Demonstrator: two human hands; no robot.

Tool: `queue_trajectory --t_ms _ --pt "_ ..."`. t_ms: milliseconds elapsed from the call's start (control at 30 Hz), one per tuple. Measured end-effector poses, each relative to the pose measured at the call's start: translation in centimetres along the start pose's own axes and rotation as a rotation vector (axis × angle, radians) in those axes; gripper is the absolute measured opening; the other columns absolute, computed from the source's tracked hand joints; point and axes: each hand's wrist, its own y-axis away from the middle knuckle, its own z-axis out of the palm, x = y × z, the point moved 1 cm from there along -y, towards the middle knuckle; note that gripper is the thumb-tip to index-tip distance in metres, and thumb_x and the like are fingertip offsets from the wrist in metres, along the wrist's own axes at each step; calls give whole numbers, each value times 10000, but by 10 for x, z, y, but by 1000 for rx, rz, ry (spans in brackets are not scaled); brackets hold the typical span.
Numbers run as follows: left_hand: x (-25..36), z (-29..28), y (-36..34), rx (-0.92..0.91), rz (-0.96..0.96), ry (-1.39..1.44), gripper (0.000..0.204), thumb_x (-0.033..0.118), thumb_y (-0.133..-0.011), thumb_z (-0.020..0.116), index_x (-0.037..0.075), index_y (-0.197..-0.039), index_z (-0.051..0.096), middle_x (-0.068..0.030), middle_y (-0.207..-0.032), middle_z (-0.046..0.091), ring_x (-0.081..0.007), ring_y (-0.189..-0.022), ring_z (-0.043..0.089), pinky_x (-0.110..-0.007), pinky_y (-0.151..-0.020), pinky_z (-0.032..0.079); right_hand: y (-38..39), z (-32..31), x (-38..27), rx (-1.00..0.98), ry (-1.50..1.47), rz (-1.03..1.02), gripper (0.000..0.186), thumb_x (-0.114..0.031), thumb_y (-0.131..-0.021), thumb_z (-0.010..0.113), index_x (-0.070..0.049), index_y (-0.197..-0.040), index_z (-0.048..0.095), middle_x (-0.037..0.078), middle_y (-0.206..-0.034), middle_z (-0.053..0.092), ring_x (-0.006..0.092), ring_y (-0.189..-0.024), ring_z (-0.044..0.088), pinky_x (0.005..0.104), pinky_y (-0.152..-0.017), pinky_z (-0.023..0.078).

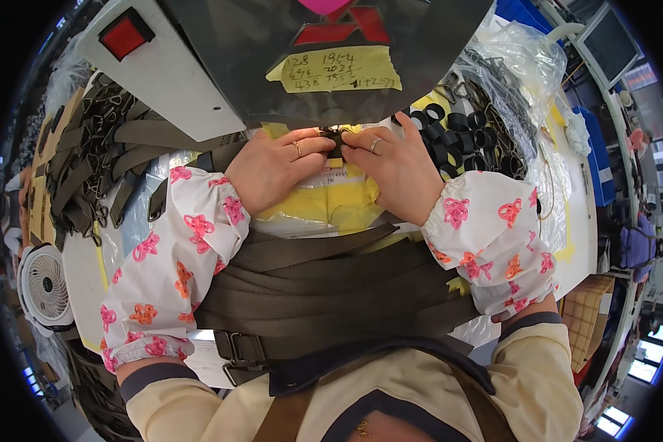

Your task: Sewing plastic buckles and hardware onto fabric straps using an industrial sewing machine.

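One grey machine head [313, 107] tops the frame; dark straps [339, 295] lie below centre. At upper centre, my left hand [280, 168] and right hand [401, 171] curl at a small dark piece [336, 150]; whether gripping, I cannot tell.

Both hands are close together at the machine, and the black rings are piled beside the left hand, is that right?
Not quite: the head view shows the black rings piled beside the right hand. Both hands are indeed close together at the machine.
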Motion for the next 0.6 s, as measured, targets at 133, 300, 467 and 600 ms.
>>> queue_trajectory --t_ms 133,300,467,600 --pt "-6 6 -1 46 1 41 147 111 -760 541 128 -905 557 42 -1143 570 -127 -1055 549 -298 -565 461 -2 2 5 11 -2 -2 452 -3 -600 644 -103 -1039 605 -22 -1142 550 163 -1102 467 517 -1004 247" --pt "-14 13 2 92 -63 84 217 85 -765 543 162 -965 582 37 -1124 588 -203 -695 635 -290 -500 489 -6 5 12 9 -9 3 380 -59 -676 607 -139 -1047 620 -48 -1095 585 141 -1059 491 563 -1007 237" --pt "-24 22 6 53 -242 86 284 125 -795 539 262 -1039 583 -27 -854 637 -258 -518 589 -334 -457 473 -16 7 20 -32 -10 37 410 -74 -651 643 -148 -1053 621 -58 -1052 600 140 -1058 489 559 -1004 242" --pt "-28 18 6 -37 -293 28 317 97 -796 556 245 -1075 587 0 -804 645 -230 -544 599 -289 -454 465 -23 5 23 -79 1 49 418 -77 -629 667 -151 -1038 628 -61 -1016 604 145 -1051 491 559 -992 254"
